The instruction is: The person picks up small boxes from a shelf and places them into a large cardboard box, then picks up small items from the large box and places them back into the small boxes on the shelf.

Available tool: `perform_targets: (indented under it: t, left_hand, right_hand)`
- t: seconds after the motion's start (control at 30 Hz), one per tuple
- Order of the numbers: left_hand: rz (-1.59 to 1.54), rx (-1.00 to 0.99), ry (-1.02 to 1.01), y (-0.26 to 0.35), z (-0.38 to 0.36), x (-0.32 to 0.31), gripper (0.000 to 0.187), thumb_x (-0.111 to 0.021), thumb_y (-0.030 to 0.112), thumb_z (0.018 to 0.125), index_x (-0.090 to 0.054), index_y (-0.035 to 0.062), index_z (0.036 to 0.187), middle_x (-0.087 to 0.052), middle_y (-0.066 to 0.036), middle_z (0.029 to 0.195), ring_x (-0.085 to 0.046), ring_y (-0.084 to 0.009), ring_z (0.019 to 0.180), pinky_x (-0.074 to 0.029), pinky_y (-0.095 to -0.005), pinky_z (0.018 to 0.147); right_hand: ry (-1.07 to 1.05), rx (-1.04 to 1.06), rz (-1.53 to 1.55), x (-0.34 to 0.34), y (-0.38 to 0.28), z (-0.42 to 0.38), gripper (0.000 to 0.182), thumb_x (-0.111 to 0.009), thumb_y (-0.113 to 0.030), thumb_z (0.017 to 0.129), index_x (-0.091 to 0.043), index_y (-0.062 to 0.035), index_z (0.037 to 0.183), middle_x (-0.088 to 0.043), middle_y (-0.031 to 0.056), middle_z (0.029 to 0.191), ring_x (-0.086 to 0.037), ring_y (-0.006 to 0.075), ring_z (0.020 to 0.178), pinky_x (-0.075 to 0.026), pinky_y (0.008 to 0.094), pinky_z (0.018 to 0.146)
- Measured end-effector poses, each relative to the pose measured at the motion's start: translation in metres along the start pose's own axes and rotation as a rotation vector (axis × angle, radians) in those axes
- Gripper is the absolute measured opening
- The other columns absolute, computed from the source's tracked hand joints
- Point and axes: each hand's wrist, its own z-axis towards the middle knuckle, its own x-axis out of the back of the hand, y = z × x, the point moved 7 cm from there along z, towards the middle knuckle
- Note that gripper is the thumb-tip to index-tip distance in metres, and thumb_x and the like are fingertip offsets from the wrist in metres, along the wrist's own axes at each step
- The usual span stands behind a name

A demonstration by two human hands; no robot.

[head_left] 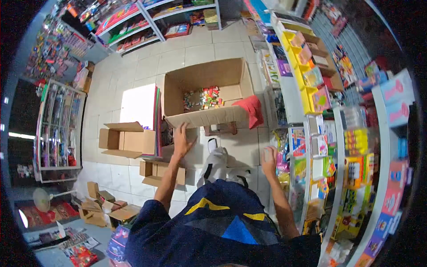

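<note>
A big open cardboard box (204, 118) stands on a low support in front of me. Small red, green and white pieces (210, 97) lie loose on its bottom, and a red cloth (252, 112) hangs over its near right corner. My left hand (183, 140) is at the box's near left edge, fingers apart and holding nothing; whether the fingertips touch the cardboard I cannot make out. Off to the right, my right hand (268, 159) hovers beside the packed shelf with loosely bent fingers and nothing visible in it.
Two smaller open cartons (126, 140) (162, 172) sit at the left, by a stack of coloured boards (140, 107). Stocked shelves (307, 147) line my right side. A glass cabinet (60, 129), a fan (42, 200) and more cartons (95, 211) stand further left.
</note>
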Motion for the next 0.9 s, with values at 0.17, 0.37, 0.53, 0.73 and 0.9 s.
perform_targets:
  t: [0.17, 0.37, 0.53, 0.73, 0.9]
  left_hand:
    - [0.152, -0.129, -0.160, -0.058, 0.066, 0.011, 0.070, -0.073, 0.023, 0.061, -0.039, 0.0143, 0.121, -0.041, -0.010, 0.123, -0.039, -0.0275, 0.113, -0.032, -0.0426, 0.092]
    - [0.194, -0.119, -0.613, -0.126, 0.103, -0.054, 0.030, -0.060, 0.024, 0.071, -0.061, 0.0094, 0.097, -0.063, -0.016, 0.080, -0.061, -0.0323, 0.078, -0.047, -0.0424, 0.073]
    - [0.193, -0.144, -0.610, -0.139, 0.096, -0.084, 0.012, -0.054, 0.012, 0.071, -0.063, 0.0034, 0.072, -0.062, -0.017, 0.074, -0.062, -0.0311, 0.067, -0.050, -0.0403, 0.057]
    - [0.111, -0.097, -0.552, -0.128, 0.111, -0.065, 0.017, -0.056, 0.022, 0.077, -0.063, 0.0068, 0.072, -0.060, -0.013, 0.066, -0.061, -0.0275, 0.063, -0.047, -0.0402, 0.053]
    - [0.172, -0.048, -0.662, -0.138, 0.106, -0.078, 0.019, -0.057, 0.029, 0.078, -0.064, 0.0121, 0.081, -0.061, -0.012, 0.066, -0.061, -0.0271, 0.063, -0.045, -0.0404, 0.051]
  right_hand:
    - [-0.060, 0.140, 0.117, -0.061, -0.097, 0.104, 0.023, -0.059, -0.005, 0.075, -0.053, -0.0031, 0.097, -0.048, 0.0140, 0.101, -0.047, 0.0313, 0.098, -0.038, 0.0392, 0.085]
    - [-0.127, 0.270, -0.090, -0.148, -0.120, 0.201, 0.017, -0.060, -0.008, 0.075, -0.056, -0.0043, 0.091, -0.053, 0.0112, 0.097, -0.053, 0.0273, 0.091, -0.043, 0.0345, 0.077]
    - [-0.581, 0.060, -0.165, -0.214, -0.065, 0.227, 0.020, -0.061, -0.017, 0.076, -0.058, -0.0040, 0.091, -0.060, 0.0111, 0.085, -0.060, 0.0236, 0.078, -0.046, 0.0342, 0.068]
    - [-0.896, -0.111, -0.312, -0.270, -0.007, 0.248, 0.029, -0.063, -0.028, 0.073, -0.059, -0.0045, 0.089, -0.062, 0.0138, 0.079, -0.061, 0.0246, 0.077, -0.047, 0.0349, 0.069]
    - [-1.043, -0.226, -0.424, -0.330, 0.036, 0.272, 0.030, -0.060, -0.032, 0.072, -0.060, -0.0053, 0.085, -0.062, 0.0161, 0.085, -0.060, 0.0285, 0.082, -0.047, 0.0379, 0.074]
